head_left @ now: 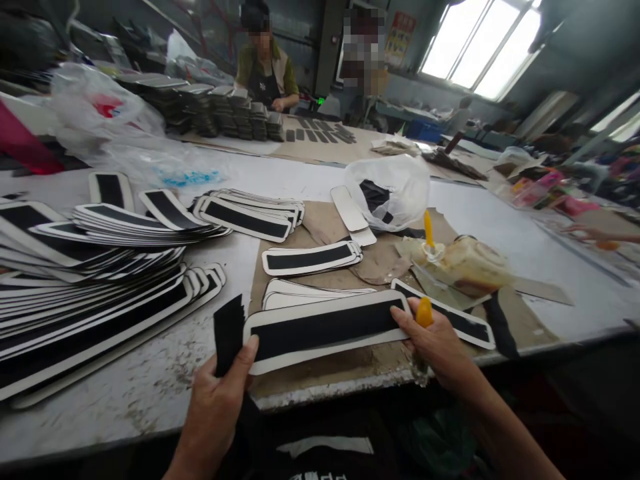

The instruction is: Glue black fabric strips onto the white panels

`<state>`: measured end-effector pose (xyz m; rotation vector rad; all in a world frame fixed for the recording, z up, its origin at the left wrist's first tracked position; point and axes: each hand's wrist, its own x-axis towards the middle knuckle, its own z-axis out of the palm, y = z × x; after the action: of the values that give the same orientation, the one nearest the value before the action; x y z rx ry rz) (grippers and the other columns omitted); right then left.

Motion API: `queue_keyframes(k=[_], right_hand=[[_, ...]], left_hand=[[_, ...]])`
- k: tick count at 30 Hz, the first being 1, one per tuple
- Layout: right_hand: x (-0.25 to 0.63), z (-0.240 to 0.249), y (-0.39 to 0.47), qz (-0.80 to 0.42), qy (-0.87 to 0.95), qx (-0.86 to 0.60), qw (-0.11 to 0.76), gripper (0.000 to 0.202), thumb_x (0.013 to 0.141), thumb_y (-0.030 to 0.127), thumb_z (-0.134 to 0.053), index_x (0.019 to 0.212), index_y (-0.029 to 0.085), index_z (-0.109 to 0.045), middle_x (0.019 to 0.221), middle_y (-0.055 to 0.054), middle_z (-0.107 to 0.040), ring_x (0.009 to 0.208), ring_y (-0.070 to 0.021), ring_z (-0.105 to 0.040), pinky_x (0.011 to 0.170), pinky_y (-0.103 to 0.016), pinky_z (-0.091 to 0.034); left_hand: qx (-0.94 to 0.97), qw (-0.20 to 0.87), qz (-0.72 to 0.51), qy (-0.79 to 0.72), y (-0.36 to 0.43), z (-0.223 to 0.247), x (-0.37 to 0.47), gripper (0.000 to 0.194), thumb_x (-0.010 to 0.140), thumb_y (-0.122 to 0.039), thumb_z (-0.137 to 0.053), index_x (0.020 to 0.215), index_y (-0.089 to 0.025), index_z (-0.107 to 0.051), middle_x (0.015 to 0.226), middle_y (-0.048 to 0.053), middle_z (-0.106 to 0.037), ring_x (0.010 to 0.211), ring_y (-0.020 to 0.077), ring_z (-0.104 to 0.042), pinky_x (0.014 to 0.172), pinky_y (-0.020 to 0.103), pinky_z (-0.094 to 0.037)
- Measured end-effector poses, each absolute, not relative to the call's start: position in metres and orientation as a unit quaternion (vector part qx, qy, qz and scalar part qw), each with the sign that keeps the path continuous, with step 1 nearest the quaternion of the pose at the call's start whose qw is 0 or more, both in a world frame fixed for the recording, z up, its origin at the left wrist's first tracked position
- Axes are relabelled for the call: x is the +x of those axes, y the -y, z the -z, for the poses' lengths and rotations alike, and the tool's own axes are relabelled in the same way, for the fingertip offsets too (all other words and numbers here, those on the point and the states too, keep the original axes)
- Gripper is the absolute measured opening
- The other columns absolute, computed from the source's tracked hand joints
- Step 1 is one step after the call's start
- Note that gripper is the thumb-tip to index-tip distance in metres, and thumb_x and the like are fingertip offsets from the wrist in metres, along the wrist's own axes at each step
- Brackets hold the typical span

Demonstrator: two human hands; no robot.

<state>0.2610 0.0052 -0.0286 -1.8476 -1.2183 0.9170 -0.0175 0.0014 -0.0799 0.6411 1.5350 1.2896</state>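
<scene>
A long white panel with rounded corners and a black strip along its middle [325, 328] is held level above the table's front edge. My left hand [223, 390] is closed on its left end, thumb on top, with a bundle of black strips [229, 330] standing up in the same grip. My right hand [435, 340] pinches the right end; a yellow handle [424, 312] sticks up between its fingers, the tool's lower end hidden. Just behind lie plain white panels [310, 293], a few strip-faced panels [313, 258] and another panel [445, 317] beneath my right hand.
Tall stacks of finished-looking panels [100, 320] fill the left. A stained glue container [475, 263] with a yellow-handled tool [429, 230] and a plastic bag of black pieces [395, 190] stand at right. Across the table, a person [270, 73] works beside dark stacks [225, 110].
</scene>
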Motion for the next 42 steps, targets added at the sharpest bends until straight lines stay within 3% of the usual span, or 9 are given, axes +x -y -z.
queue_keyframes(k=[4, 10, 13, 16, 20, 23, 27, 37, 42], right_hand=[[0.267, 0.031, 0.002, -0.45, 0.39, -0.691, 0.409, 0.034, 0.073, 0.048, -0.064, 0.071, 0.021, -0.044, 0.048, 0.009, -0.034, 0.039, -0.0051, -0.028, 0.036, -0.017, -0.022], [0.272, 0.035, 0.007, -0.543, 0.318, -0.639, 0.442, 0.035, 0.071, 0.045, -0.068, 0.069, 0.021, -0.043, 0.043, 0.009, -0.031, 0.04, -0.0045, -0.022, 0.037, -0.015, -0.02], [0.271, 0.036, 0.007, -0.576, 0.298, -0.614, 0.451, 0.034, 0.075, 0.046, -0.065, 0.07, 0.021, -0.043, 0.041, 0.009, -0.029, 0.04, -0.0049, -0.021, 0.039, -0.016, -0.024], [0.269, 0.036, 0.007, -0.593, 0.298, -0.594, 0.455, 0.033, 0.076, 0.046, -0.063, 0.071, 0.021, -0.042, 0.041, 0.01, -0.028, 0.04, -0.0047, -0.019, 0.041, -0.016, -0.025], [0.269, 0.04, 0.005, -0.545, 0.351, -0.623, 0.438, 0.035, 0.076, 0.047, -0.063, 0.072, 0.021, -0.04, 0.045, 0.01, -0.032, 0.04, -0.0041, -0.022, 0.039, -0.016, -0.02], [0.27, 0.044, 0.006, -0.496, 0.384, -0.66, 0.413, 0.036, 0.075, 0.05, -0.063, 0.073, 0.021, -0.042, 0.049, 0.009, -0.034, 0.04, -0.005, -0.027, 0.038, -0.018, -0.02], [0.266, 0.044, 0.006, -0.466, 0.414, -0.682, 0.382, 0.033, 0.075, 0.052, -0.059, 0.078, 0.021, -0.046, 0.052, 0.008, -0.035, 0.041, -0.007, -0.031, 0.037, -0.02, -0.025], [0.265, 0.055, 0.006, -0.411, 0.464, -0.703, 0.348, 0.027, 0.079, 0.047, -0.054, 0.073, 0.023, -0.045, 0.053, 0.007, -0.037, 0.043, -0.0094, -0.037, 0.04, -0.021, -0.031], [0.263, 0.058, 0.008, -0.346, 0.5, -0.725, 0.323, 0.028, 0.079, 0.046, -0.053, 0.068, 0.023, -0.042, 0.052, 0.006, -0.037, 0.044, -0.0105, -0.038, 0.041, -0.022, -0.033]], left_hand=[[0.232, 0.59, -0.52, -0.572, 0.002, 0.071, -0.012, 0.03, 0.067, -0.04, -0.072, 0.082, -0.015, -0.065, 0.057, -0.003, -0.056, 0.049, 0.0105, -0.049, 0.044, 0.02, -0.038], [0.16, 0.64, -0.543, -0.519, 0.002, 0.057, -0.009, 0.031, 0.066, -0.034, -0.073, 0.091, -0.019, -0.063, 0.069, -0.001, -0.062, 0.054, 0.0105, -0.054, 0.047, 0.02, -0.042], [0.101, 0.673, -0.543, -0.492, 0.002, 0.055, -0.008, 0.024, 0.061, -0.03, -0.077, 0.07, -0.016, -0.059, 0.053, -0.006, -0.051, 0.043, 0.0053, -0.045, 0.039, 0.015, -0.034], [0.073, 0.685, -0.532, -0.492, 0.002, 0.058, -0.008, 0.032, 0.059, -0.031, -0.078, 0.054, -0.015, -0.05, 0.042, -0.009, -0.039, 0.036, 0.0028, -0.035, 0.035, 0.014, -0.03], [0.128, 0.613, -0.53, -0.572, 0.0, 0.063, -0.01, 0.032, 0.058, -0.035, -0.078, 0.08, -0.017, -0.063, 0.06, -0.004, -0.059, 0.048, 0.0093, -0.052, 0.045, 0.019, -0.042], [0.186, 0.594, -0.509, -0.594, -0.003, 0.067, -0.011, 0.033, 0.062, -0.04, -0.075, 0.083, -0.016, -0.066, 0.062, -0.002, -0.063, 0.052, 0.0126, -0.056, 0.049, 0.023, -0.045], [0.214, 0.582, -0.509, -0.597, -0.006, 0.072, -0.009, 0.038, 0.065, -0.038, -0.074, 0.095, -0.015, -0.066, 0.075, 0.003, -0.069, 0.069, 0.02, -0.064, 0.068, 0.032, -0.051], [0.24, 0.545, -0.536, -0.598, -0.003, 0.089, -0.007, 0.043, 0.071, -0.039, -0.069, 0.104, -0.012, -0.064, 0.087, 0.006, -0.071, 0.088, 0.0228, -0.064, 0.088, 0.035, -0.045], [0.222, 0.535, -0.545, -0.606, -0.003, 0.084, -0.004, 0.044, 0.072, -0.042, -0.067, 0.105, -0.012, -0.064, 0.087, 0.006, -0.071, 0.094, 0.0242, -0.062, 0.089, 0.034, -0.045]])
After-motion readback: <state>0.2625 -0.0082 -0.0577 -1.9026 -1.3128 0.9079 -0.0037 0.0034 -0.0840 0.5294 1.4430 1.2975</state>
